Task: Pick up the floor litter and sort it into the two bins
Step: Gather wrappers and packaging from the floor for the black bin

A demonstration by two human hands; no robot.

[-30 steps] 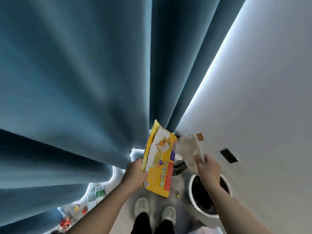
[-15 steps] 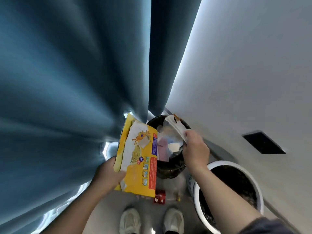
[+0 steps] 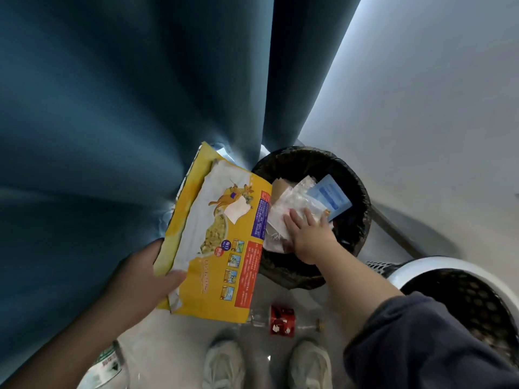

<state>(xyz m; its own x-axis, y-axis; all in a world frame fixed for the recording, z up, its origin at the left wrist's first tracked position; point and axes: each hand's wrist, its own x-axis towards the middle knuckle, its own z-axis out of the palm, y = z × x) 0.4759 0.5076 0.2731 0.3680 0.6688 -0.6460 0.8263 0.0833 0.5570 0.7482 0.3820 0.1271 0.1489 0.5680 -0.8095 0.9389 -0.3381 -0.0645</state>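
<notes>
- You stand in the corner of an indoor room, most like a home or an office; which of the two cannot be told.
- A heavy blue-green fabric curtain (image 3: pixel 126 108) hangs in deep folds down to the floor, with daylight at its lower edge.
- Beside it is a plain white painted wall (image 3: pixel 421 108) with a dark skirting strip (image 3: pixel 398 234) at its foot.
- A pale smooth floor (image 3: pixel 174 346) is under your white sneakers (image 3: pixel 224 363).
- Near the wall stand a round bin lined with a black plastic bag (image 3: pixel 361 220) and a black mesh bin with a white rim (image 3: pixel 421 267).
- The litter is of the household kind: a yellow printed food bag (image 3: pixel 213 248) in your left hand (image 3: pixel 140 279) and a small red carton (image 3: pixel 282 321) on the floor.
</notes>
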